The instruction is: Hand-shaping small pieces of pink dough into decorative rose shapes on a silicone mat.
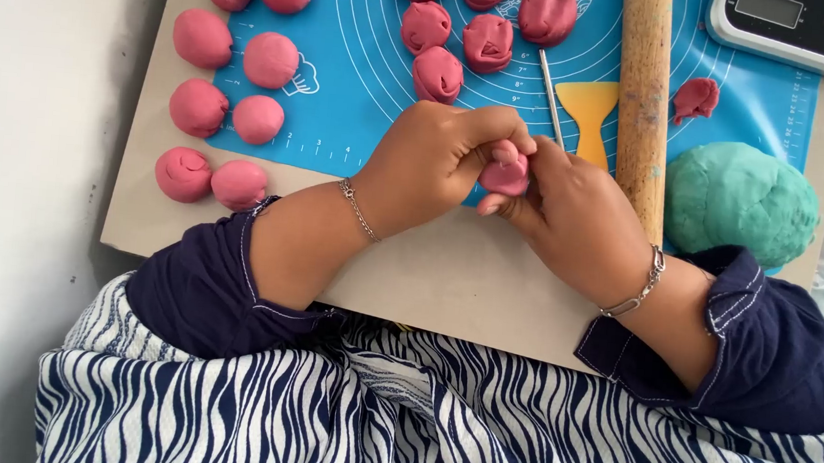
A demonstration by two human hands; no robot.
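A small pink dough piece (505, 176) sits pinched between both hands just above the near edge of the blue mat (366, 71), held in the air rather than resting on it. The left hand (442, 156) curls its fingers over the top of the piece, and the right hand (570, 210) cups it from below and the side, fingers closed around it. Further up the mat lie folded pink pieces (486, 41), and along the mat's left edge sit smooth pink balls (249, 57). To the right of the mat's middle are a thin metal tool (550, 95), a yellow scraper (590, 113) and a wooden rolling pin (643, 93); beyond that a green dough lump (740, 200). The dough looks soft, so too hard a squeeze could flatten or tear it, and it may stick to the fingers and lose its shape.
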